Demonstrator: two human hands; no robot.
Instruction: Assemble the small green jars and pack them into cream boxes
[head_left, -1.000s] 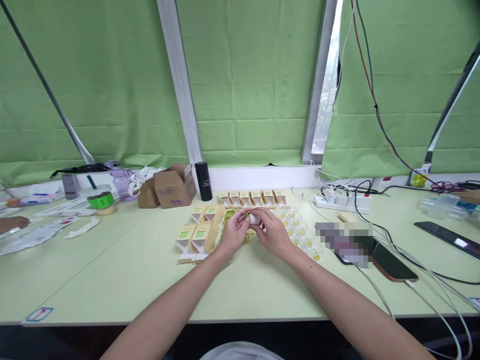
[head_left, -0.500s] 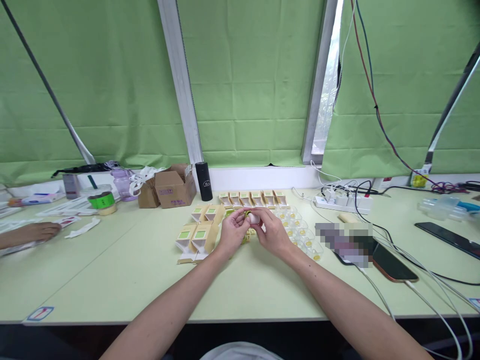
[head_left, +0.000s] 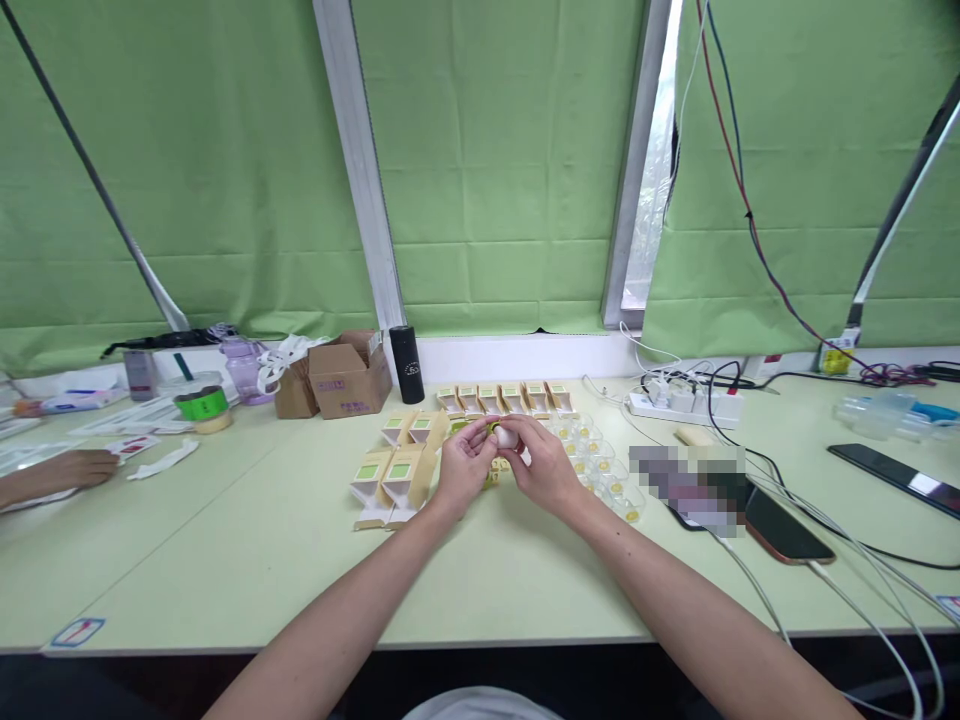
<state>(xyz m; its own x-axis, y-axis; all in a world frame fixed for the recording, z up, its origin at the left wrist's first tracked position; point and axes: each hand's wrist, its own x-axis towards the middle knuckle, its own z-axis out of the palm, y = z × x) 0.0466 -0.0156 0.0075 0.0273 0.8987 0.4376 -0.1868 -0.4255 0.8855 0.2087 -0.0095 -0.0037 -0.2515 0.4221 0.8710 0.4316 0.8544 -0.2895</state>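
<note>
My left hand (head_left: pixel 466 462) and my right hand (head_left: pixel 547 464) meet above the middle of the table, fingers closed around a small white rounded object (head_left: pixel 507 437). A yellow-green bit shows at its left end by the left fingertips; its exact kind is too small to make out. Left of my hands stand small open cartons (head_left: pixel 403 472) with green panels. Behind them runs a row of similar cartons (head_left: pixel 506 398). Just right of my right hand sit several clear plastic cups (head_left: pixel 616 470) with yellow spots. Part of a yellow item beneath my hands is hidden.
A black bottle (head_left: pixel 406 365) and a cardboard box (head_left: pixel 350 375) stand at the back. Rolls of tape (head_left: pixel 204 403) lie further left, near another person's hand (head_left: pixel 86 467). On the right are a power strip (head_left: pixel 686 405), cables and phones (head_left: pixel 787 525).
My hands keep almost the same place and grip on the white object. At the far left, the other person's hand has shifted slightly and its fingers are more curled.
</note>
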